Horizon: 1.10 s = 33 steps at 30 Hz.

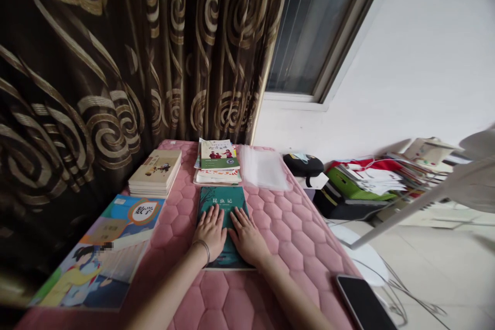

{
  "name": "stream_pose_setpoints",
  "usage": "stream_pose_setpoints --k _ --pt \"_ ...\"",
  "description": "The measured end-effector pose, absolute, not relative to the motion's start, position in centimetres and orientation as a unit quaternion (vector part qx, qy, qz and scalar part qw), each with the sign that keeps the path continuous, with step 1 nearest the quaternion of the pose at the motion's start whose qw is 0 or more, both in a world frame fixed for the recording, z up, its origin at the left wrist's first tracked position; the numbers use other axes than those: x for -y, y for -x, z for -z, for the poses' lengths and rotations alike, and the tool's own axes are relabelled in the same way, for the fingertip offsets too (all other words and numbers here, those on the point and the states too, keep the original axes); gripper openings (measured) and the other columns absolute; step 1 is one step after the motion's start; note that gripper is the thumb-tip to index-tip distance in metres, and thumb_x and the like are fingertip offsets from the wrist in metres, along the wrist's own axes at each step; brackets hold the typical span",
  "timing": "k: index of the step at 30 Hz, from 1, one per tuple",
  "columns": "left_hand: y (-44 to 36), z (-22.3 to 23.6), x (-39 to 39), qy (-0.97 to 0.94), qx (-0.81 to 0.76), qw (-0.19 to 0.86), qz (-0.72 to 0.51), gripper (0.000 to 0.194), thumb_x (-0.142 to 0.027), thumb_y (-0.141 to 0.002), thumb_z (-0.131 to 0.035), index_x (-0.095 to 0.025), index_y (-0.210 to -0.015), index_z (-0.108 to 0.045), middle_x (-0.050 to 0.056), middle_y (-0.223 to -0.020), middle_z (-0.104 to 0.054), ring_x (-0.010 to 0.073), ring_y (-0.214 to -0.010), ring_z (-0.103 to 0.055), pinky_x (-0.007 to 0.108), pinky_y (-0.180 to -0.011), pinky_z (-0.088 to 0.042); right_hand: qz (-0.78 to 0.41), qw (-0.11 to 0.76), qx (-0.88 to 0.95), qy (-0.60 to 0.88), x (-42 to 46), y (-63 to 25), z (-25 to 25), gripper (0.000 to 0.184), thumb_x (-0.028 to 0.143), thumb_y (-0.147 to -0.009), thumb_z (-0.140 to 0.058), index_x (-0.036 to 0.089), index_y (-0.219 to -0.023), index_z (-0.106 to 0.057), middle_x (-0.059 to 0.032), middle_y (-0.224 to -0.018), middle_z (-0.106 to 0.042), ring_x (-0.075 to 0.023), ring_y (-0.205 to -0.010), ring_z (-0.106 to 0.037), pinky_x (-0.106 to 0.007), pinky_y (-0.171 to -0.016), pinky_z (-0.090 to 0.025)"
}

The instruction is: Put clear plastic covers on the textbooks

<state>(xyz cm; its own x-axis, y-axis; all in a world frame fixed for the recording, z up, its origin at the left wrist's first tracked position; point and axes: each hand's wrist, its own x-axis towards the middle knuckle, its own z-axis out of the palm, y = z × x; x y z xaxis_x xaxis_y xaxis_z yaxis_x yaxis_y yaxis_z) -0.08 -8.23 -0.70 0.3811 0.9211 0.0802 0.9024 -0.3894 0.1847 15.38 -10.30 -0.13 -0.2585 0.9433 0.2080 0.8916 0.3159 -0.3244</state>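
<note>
A teal book (222, 195) lies closed and face up on the pink quilted pad (284, 227). Flat on the left half of its cover rests my left hand (211, 229), fingers stretched out, a bracelet on the wrist. My right hand (247, 240) lies palm down on the right half, its fingers slightly spread. Between the two hands a strip of the cover shows; its lower part is partly hidden. Just beyond the book sits a stack of booklets (218, 154) with a green and white one on top.
To the left are a mathematics textbook (112, 247) and a stack of beige books (157, 170). Clear plastic sheets (265, 167) lie at the back right, beside a black case (303, 165). A phone (363, 301) rests near the right edge. A white fan (410, 211) stands on the floor.
</note>
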Motion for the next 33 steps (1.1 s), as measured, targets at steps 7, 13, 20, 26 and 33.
stream_pose_setpoints --k 7,13,20,26,33 --pt "-2.3 0.5 5.6 -0.812 -0.573 0.071 -0.086 0.056 -0.030 -0.091 -0.029 -0.010 -0.144 -0.032 0.013 -0.153 -0.024 0.0259 -0.141 -0.020 0.046 -0.115 -0.019 -0.088 0.126 0.783 0.603 10.5 -15.2 0.3 0.051 0.032 -0.095 -0.032 0.015 -0.143 -0.035 -0.0071 -0.152 -0.024 -0.0249 -0.141 -0.018 -0.049 -0.114 -0.016" --pt "-2.2 0.1 0.6 -0.816 -0.571 0.064 -0.069 0.058 -0.034 -0.092 -0.026 -0.011 -0.145 -0.027 0.008 -0.154 -0.020 0.0215 -0.142 -0.019 0.042 -0.116 -0.016 -0.071 0.116 0.788 0.601 10.6 -15.3 0.4 0.053 0.037 -0.096 -0.029 0.016 -0.144 -0.032 -0.0061 -0.152 -0.022 -0.0237 -0.141 -0.017 -0.047 -0.115 -0.017" --pt "0.9 0.3 -2.6 -0.794 -0.602 0.056 -0.069 0.057 -0.034 -0.093 -0.024 -0.015 -0.146 -0.026 0.005 -0.155 -0.020 0.0223 -0.142 -0.019 0.046 -0.115 -0.015 -0.064 0.115 0.790 0.599 10.3 -15.4 0.8 0.054 0.038 -0.096 -0.027 0.013 -0.144 -0.032 -0.0059 -0.152 -0.022 -0.0238 -0.141 -0.017 -0.047 -0.115 -0.018" --pt "0.7 0.7 -2.4 -0.789 -0.608 0.046 -0.077 0.055 -0.033 -0.093 -0.024 -0.019 -0.146 -0.027 0.004 -0.155 -0.022 0.0225 -0.141 -0.020 0.047 -0.115 -0.017 -0.055 0.117 0.783 0.608 10.3 -14.9 0.4 0.053 0.037 -0.096 -0.029 0.013 -0.142 -0.036 -0.0090 -0.151 -0.026 -0.0268 -0.140 -0.021 -0.055 -0.114 -0.011" --pt "1.3 1.1 -2.5 -0.798 -0.597 0.043 -0.074 0.056 -0.027 -0.091 -0.030 -0.023 -0.146 -0.027 0.003 -0.155 -0.022 0.0230 -0.142 -0.019 0.047 -0.114 -0.018 -0.083 0.153 0.828 0.533 4.1 -11.8 -0.7 0.052 0.031 -0.096 -0.024 0.010 -0.144 -0.031 -0.0103 -0.150 -0.029 -0.0239 -0.140 -0.021 -0.046 -0.113 -0.022"
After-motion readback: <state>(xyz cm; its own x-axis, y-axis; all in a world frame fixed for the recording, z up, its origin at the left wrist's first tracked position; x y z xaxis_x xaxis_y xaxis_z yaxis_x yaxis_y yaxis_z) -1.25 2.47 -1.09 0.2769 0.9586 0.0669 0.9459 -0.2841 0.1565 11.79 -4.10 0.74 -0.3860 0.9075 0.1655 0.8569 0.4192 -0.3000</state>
